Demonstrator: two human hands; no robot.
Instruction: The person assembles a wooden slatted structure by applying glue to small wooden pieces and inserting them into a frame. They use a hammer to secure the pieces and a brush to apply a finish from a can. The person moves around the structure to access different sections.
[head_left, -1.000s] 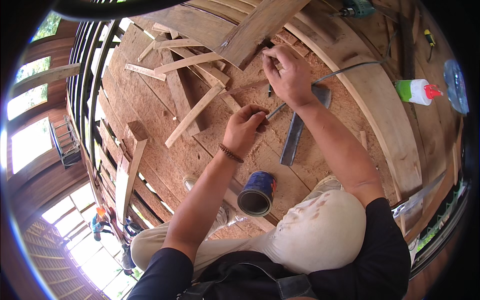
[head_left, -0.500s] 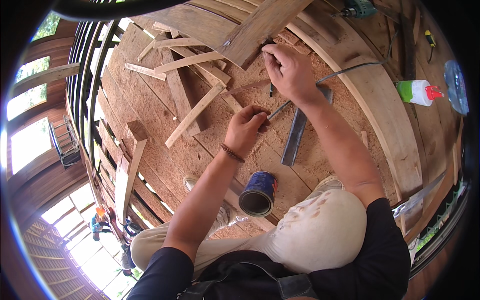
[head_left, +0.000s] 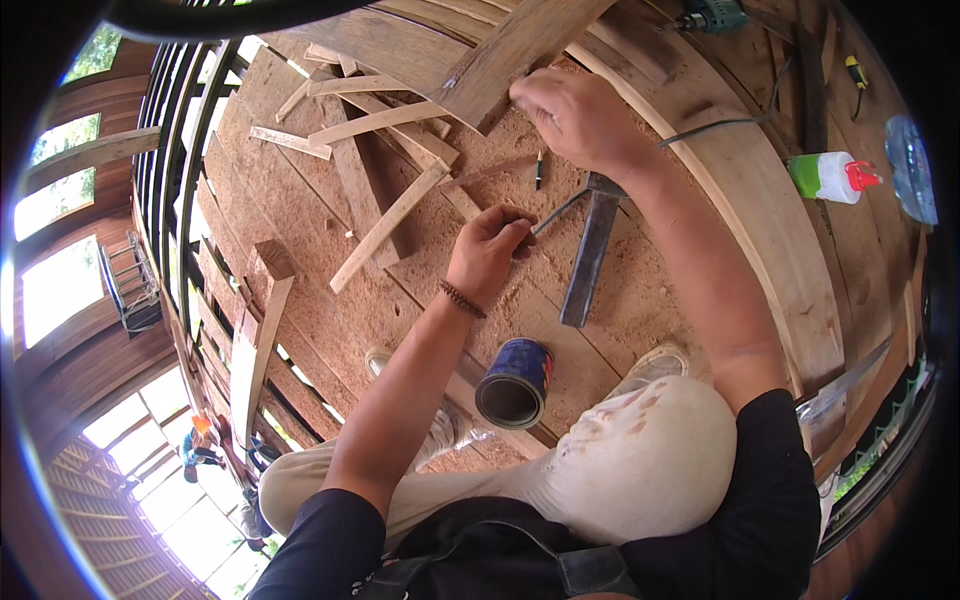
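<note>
My left hand (head_left: 492,248) is closed above the dusty floor, wearing a beaded bracelet. A dark cord (head_left: 562,208) runs up to its pinched fingertips. My right hand (head_left: 578,112), fingers drawn together, is at the end of a wooden beam (head_left: 520,50); what it holds, if anything, is hidden. Under my right wrist lies a dark metal bar with a crosspiece, shaped like a hammer (head_left: 590,265). Between my hands a slim dark pen or marker (head_left: 540,170) rests in the sawdust. Nearer me is an open blue can (head_left: 513,385).
Offcut wood strips (head_left: 385,235) litter the floor on the left. At right are a curved plank (head_left: 740,220), a green-and-white bottle with a red cap (head_left: 828,178), a clear plastic bottle (head_left: 910,170), a yellow-handled tool (head_left: 857,75) and a green power drill (head_left: 712,15).
My right hand has moved slightly up and left along the beam's end, and its forearm has shifted upward. My left hand stays nearly where it was, and the cord now arches more.
</note>
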